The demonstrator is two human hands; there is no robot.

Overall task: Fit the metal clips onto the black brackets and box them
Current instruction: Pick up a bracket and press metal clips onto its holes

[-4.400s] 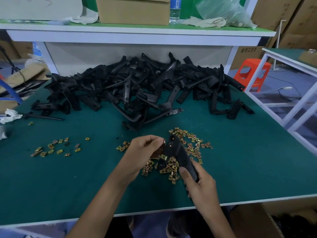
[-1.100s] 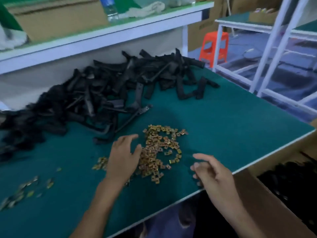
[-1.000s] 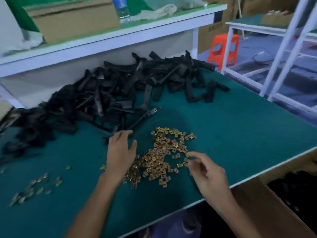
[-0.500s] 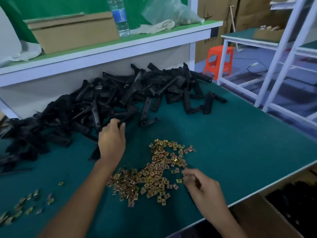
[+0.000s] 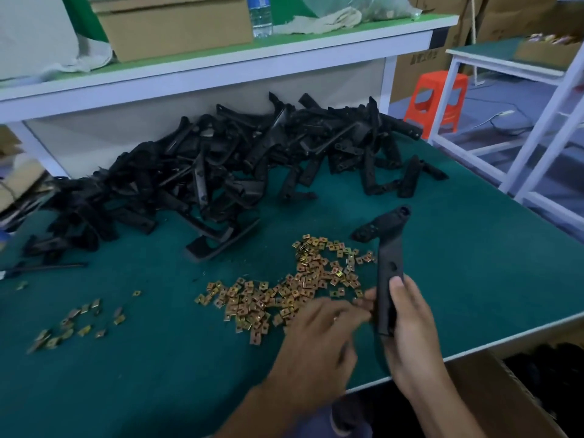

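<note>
A big heap of black brackets lies on the green tabletop, far past both hands. The right hand is wrapped round the low end of one long, bent bracket. The left hand is right beside it, too blurry to tell if it pinches anything. The tiny flat gold clips just past that hand could slip from the fingers or go on crooked.

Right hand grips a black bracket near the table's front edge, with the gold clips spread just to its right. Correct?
Not quite. In the head view the right hand does grip the black bracket near the front edge of the table, but the gold clips lie spread to its left, not its right.
</note>
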